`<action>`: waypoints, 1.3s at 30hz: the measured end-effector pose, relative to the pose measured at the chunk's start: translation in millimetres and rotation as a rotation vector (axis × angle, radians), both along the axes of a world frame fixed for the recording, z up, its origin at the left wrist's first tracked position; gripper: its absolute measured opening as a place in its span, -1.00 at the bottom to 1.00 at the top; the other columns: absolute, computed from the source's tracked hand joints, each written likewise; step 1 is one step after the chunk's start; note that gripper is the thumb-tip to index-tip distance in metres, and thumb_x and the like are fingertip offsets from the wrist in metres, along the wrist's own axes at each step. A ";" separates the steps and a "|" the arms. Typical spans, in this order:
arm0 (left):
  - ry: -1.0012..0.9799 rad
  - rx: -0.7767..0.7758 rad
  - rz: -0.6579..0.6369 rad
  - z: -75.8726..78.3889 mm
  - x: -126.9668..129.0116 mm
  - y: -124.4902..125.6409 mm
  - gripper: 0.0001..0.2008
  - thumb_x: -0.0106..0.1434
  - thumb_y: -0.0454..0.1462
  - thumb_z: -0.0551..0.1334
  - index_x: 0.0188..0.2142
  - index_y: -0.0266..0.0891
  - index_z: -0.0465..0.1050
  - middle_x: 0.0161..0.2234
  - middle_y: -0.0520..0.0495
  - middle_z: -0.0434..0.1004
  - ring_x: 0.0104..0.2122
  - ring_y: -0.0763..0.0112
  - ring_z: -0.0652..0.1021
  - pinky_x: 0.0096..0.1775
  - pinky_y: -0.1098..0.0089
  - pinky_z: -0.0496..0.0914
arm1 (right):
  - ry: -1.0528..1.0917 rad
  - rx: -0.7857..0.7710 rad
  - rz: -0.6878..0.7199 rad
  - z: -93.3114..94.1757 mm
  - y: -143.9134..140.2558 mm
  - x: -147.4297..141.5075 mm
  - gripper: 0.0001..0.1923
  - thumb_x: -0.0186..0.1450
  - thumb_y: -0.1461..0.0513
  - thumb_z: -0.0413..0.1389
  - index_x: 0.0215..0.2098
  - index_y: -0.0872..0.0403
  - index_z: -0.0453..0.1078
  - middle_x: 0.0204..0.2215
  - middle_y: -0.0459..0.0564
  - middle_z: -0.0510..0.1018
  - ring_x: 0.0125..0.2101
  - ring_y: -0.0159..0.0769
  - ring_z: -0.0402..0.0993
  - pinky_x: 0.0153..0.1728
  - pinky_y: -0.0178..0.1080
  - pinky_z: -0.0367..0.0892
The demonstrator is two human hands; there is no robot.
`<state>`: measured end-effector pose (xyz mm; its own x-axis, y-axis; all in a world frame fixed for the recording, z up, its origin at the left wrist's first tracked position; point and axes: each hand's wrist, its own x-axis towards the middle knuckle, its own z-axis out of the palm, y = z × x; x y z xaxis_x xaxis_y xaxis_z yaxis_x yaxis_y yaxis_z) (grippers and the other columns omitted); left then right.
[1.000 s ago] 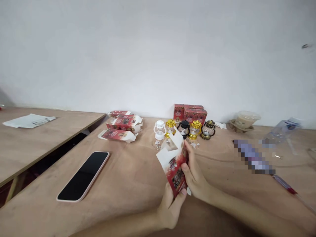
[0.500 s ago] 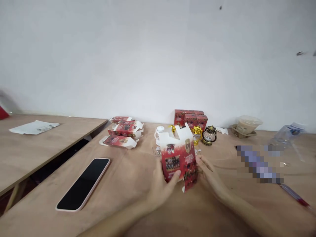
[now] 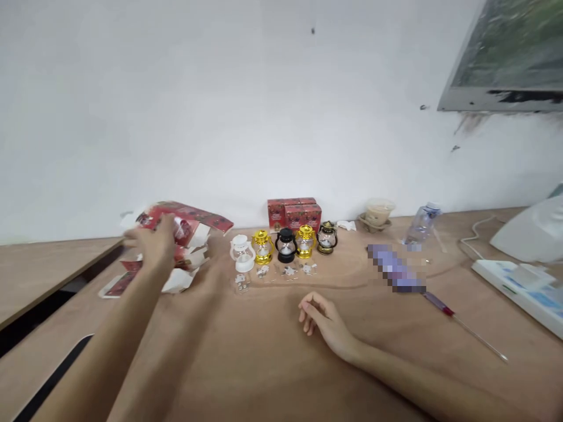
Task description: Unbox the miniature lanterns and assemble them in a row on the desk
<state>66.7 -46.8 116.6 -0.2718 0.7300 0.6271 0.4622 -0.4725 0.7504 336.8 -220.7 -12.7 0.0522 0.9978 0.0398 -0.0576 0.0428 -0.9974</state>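
The left hand (image 3: 152, 240) (blurred, grip unclear) is at a red-and-white printed cardboard box (image 3: 200, 215). The right hand (image 3: 324, 321) curls loosely, empty.

We saw by soft, diffuse light. The left arm (image 3: 109, 328) threw a broad, soft-edged shadow across the table (image 3: 255, 346); blur smeared the left hand (image 3: 152, 241) and red carton (image 3: 193, 212). Gold lanterns (image 3: 263, 251) glinted; mosaic (image 3: 393, 268) masked a patch.
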 end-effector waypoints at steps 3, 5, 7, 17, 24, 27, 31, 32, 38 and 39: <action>0.112 -0.023 0.356 9.2 11.2 -17.0 -0.02 0.14 -0.11 0.26 0.19 -0.72 -0.35 0.24 -0.70 -0.48 0.26 -0.31 -0.29 0.18 -0.20 -0.22 | -0.026 0.021 -0.021 -2.6 0.9 6.0 -0.60 0.20 -0.10 0.06 -0.46 0.07 0.25 -0.57 -0.16 0.41 -0.64 -0.47 0.32 -0.62 -0.38 0.25; 0.373 0.125 0.306 5.7 24.6 -40.5 -0.13 0.14 -0.15 0.26 0.22 -0.61 -0.18 0.26 -0.58 -0.30 0.26 -0.22 -0.12 0.18 -0.16 -0.15 | -0.097 0.062 -0.057 -5.3 3.6 13.3 -0.64 0.24 -0.06 0.03 -0.44 0.07 0.27 -0.55 -0.13 0.42 -0.60 -0.45 0.34 -0.57 -0.36 0.28; 0.601 0.275 0.206 -3.5 38.5 -60.9 -0.32 0.15 -0.17 0.23 0.16 -0.50 0.07 0.22 -0.49 -0.03 0.22 -0.18 0.06 0.15 -0.12 0.00 | -0.178 0.127 -0.139 -8.3 9.7 23.6 -0.68 0.26 -0.02 0.02 -0.39 0.07 0.29 -0.49 -0.11 0.41 -0.53 -0.42 0.36 -0.50 -0.33 0.32; 1.105 0.085 0.085 -40.6 14.5 10.5 -0.57 0.13 -0.33 0.04 0.03 -0.26 0.29 0.15 -0.33 0.29 0.15 -0.08 0.27 0.09 -0.18 0.01 | -0.657 0.506 -0.788 16.6 86.1 115.7 -0.39 0.12 0.16 0.14 0.11 0.10 0.10 0.05 0.19 0.24 0.01 -0.08 0.23 -0.03 0.02 0.26; 1.268 0.043 0.066 -17.9 -16.7 66.7 -0.80 0.23 -0.36 -0.01 -0.28 -0.36 0.36 -0.30 -0.17 0.56 -0.12 0.11 0.50 0.05 -0.23 -0.02 | -0.958 0.527 -0.552 15.9 124.4 137.9 -0.19 0.05 0.14 0.23 0.22 0.03 0.06 0.15 0.21 0.21 0.16 0.06 0.12 0.11 0.09 0.14; 1.349 0.073 0.076 -8.9 -26.0 62.5 -0.72 0.31 -0.39 -0.12 -0.20 -0.46 0.32 -0.28 -0.17 0.51 -0.15 0.18 0.50 0.04 -0.14 0.08 | -1.002 0.474 -0.491 10.6 131.8 134.6 -0.24 0.07 0.16 0.22 0.21 -0.06 0.10 0.17 0.18 0.21 0.18 0.07 0.11 0.07 0.08 0.20; 1.438 0.039 0.082 -5.5 -32.9 47.5 -0.68 0.34 -0.39 -0.18 -0.11 -0.49 0.27 -0.18 -0.18 0.47 -0.09 0.16 0.47 0.02 -0.06 0.16 | -0.879 0.514 -0.434 13.4 134.6 133.9 -0.38 0.11 0.17 0.18 0.13 0.02 0.19 0.06 0.16 0.37 0.07 -0.02 0.29 0.06 -0.02 0.23; 1.425 0.046 0.088 -4.6 -32.4 42.9 -0.67 0.34 -0.38 -0.18 -0.05 -0.49 0.23 -0.10 -0.20 0.44 -0.03 0.12 0.44 0.03 -0.07 0.15 | -0.844 0.529 -0.457 14.8 132.7 134.1 -0.41 0.12 0.16 0.17 0.11 0.05 0.20 0.05 0.17 0.38 0.06 -0.05 0.30 0.08 -0.03 0.21; 1.058 0.232 -0.146 -20.3 0.3 -23.5 -0.54 0.22 -0.13 0.07 0.03 -0.38 0.24 0.04 -0.28 0.34 0.06 -0.03 0.36 0.07 -0.01 0.17 | -0.464 0.559 -0.719 1.9 81.4 112.4 -0.22 0.08 0.09 0.24 0.16 0.09 -0.01 0.12 0.22 0.22 0.11 -0.08 0.23 0.14 0.01 0.15; 0.929 0.189 -0.253 -30.8 11.1 -43.0 -0.53 0.17 -0.11 0.13 0.01 -0.34 0.27 -0.01 -0.27 0.38 0.04 0.00 0.38 0.07 0.03 0.21 | -0.373 0.545 -0.663 -5.1 67.2 101.9 -0.20 0.09 0.09 0.24 0.17 0.06 -0.06 0.13 0.20 0.21 0.11 -0.09 0.25 0.12 0.00 0.19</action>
<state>77.8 -89.8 85.8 0.5394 0.5640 0.6252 0.6991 -0.7139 0.0409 438.7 -153.6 -17.8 0.4934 0.6080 0.6220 0.4657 0.4194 -0.7793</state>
